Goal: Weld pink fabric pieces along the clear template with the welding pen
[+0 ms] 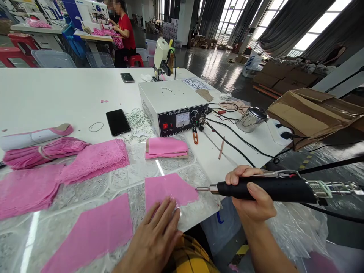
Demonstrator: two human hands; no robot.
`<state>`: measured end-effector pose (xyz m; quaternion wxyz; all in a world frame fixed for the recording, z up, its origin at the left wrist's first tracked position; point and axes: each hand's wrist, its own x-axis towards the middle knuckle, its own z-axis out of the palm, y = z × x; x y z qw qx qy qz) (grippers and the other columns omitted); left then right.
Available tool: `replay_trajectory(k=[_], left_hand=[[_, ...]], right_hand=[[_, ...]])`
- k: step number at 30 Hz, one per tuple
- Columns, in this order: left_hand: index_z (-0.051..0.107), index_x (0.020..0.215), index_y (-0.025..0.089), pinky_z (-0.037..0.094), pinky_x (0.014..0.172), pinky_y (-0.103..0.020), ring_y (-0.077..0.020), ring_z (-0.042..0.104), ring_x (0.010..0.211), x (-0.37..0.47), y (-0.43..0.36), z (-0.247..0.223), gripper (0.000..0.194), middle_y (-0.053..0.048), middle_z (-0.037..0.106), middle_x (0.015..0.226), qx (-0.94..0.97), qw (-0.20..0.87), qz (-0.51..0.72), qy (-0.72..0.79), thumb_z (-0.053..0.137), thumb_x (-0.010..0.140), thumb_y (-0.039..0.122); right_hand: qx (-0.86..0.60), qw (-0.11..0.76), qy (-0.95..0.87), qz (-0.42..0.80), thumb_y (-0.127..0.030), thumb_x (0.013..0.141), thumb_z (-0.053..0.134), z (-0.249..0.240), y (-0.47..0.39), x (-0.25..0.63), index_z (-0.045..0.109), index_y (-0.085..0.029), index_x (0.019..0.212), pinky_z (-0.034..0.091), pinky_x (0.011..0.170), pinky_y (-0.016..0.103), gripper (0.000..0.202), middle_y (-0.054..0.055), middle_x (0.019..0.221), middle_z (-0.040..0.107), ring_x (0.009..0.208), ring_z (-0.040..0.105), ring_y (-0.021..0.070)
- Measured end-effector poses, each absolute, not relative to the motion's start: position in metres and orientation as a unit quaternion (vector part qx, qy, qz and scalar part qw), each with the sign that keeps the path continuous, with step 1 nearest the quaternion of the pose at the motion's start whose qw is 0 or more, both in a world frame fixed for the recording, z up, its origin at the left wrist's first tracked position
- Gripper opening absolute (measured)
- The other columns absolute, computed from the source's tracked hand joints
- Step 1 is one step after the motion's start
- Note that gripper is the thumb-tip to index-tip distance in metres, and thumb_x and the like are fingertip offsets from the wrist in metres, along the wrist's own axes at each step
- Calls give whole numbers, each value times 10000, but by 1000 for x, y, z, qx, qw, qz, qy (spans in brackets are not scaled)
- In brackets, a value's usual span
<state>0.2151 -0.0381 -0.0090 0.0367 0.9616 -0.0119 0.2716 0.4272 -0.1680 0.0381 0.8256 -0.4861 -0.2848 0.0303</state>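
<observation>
My left hand (155, 237) lies flat, fingers stretched out, on the lower edge of a small pink fabric piece (166, 185). In my right hand (257, 206) is a black handheld ultrasonic welding gun (273, 188), held level with fingers and thumb wrapped round its body. Its metal tip points left and meets, or nearly meets, the right corner of the fabric piece; I cannot tell which. A larger pink fabric piece (96, 231) lies flat to the left. Beyond the worked piece sits a folded pink stack (167, 146).
Stacks of pink lace (96, 159) and a tied pink bundle (48, 149) lie left. The welder's control box (176, 108) stands behind, its black cable (227, 142) running right. Nearby are orange thread snips (195, 136), a phone (118, 122) and a metal canister (251, 119). A co-worker (125, 32) sits far back.
</observation>
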Motion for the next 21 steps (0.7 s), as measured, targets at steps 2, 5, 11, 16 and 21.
replay_trajectory(k=[2,5,11,16,21], left_hand=[[656,1172,138,383,1062,-373,-248,528,1247,216,-38,-9,311,-94,639,1257,962,37,270,-11,422,1001,252],[655,1175,139,387,1063,-380,-251,528,1249,216,-39,-9,306,-92,639,1259,963,39,268,-7,436,998,257],[650,1184,135,409,1050,-386,-255,526,1253,215,-39,-8,303,-92,636,1264,963,39,266,-11,445,991,250],[651,1172,137,408,1052,-384,-254,539,1234,215,-39,-9,298,-90,645,1245,961,41,273,-9,443,994,255],[639,1139,109,437,1035,-380,-239,556,1196,214,-40,-2,257,-113,666,1167,950,77,300,-32,444,984,175]], right_hand=[[-486,826,-285,34,-211,679,534,38,-169,427,626,-186,764,469,506,295,127,16,753,543,545,521,110],[-490,824,-283,37,-219,683,546,38,-170,427,630,-188,765,475,506,303,121,18,761,553,540,523,111],[-483,824,-292,40,-214,691,560,35,-171,429,632,-184,764,479,508,301,106,18,759,564,549,536,114],[-479,826,-294,42,-211,681,564,36,-172,429,623,-178,749,468,508,291,96,15,747,561,551,535,113],[-465,856,-222,-32,-235,618,527,39,-178,440,604,-182,741,443,523,287,155,8,767,547,539,508,102]])
